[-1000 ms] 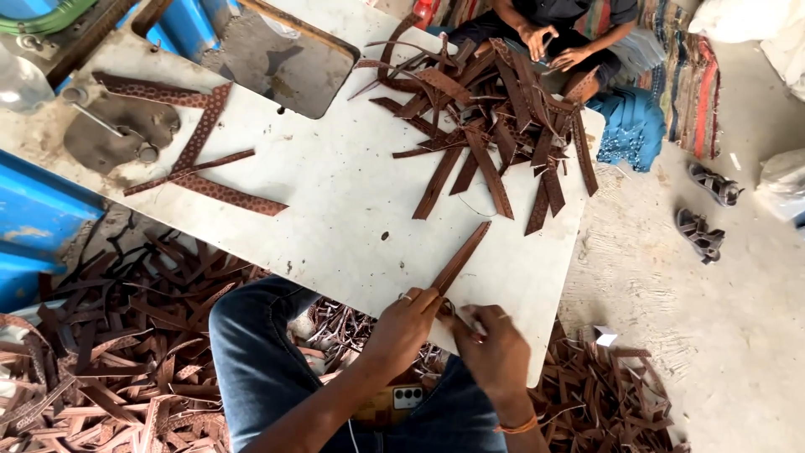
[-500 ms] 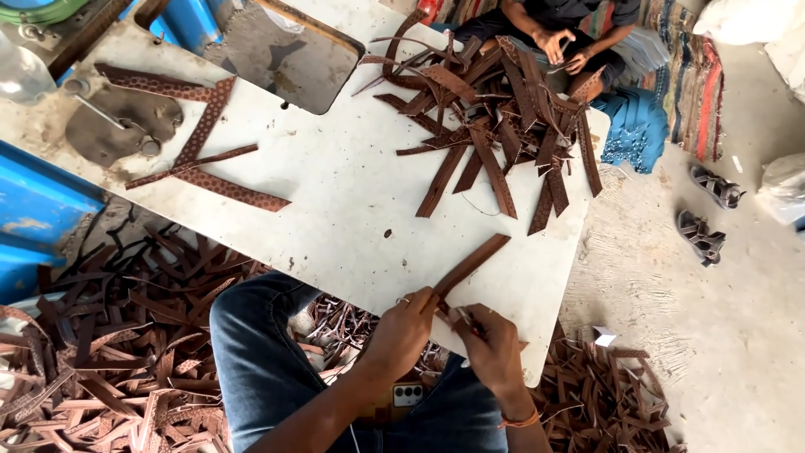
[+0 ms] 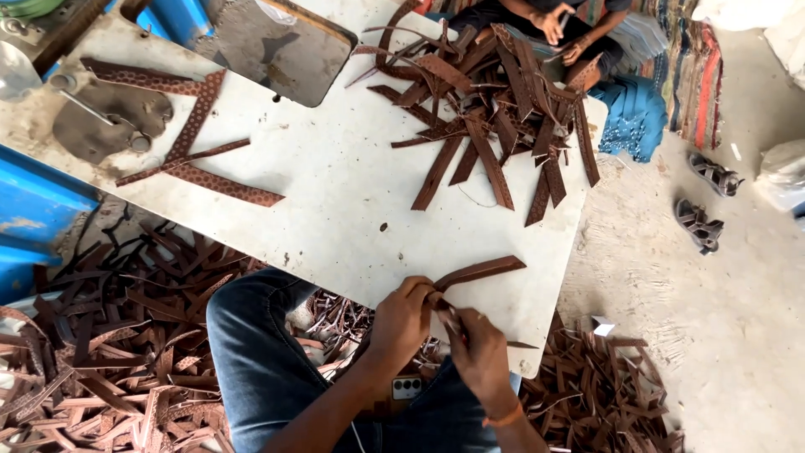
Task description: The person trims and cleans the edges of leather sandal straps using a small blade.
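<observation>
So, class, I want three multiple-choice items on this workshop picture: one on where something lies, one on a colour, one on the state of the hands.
1. Where does the big pile of brown strips lie?
A. at the far end of the white table
B. inside a blue bin
C. on the person's lap

2. What colour are the trousers of the person wearing the camera?
A. red
B. blue
C. white

3. What is the left hand doing?
A. resting flat on the table
B. hanging empty over the floor
C. gripping one end of a brown strip

Answers:
1 A, the heap covers the table's far end, near another person seated on the floor.
2 B, the knee below the table edge is in blue denim.
3 C, its fingers close on the strip's near end, with the right hand meeting it there.
</observation>
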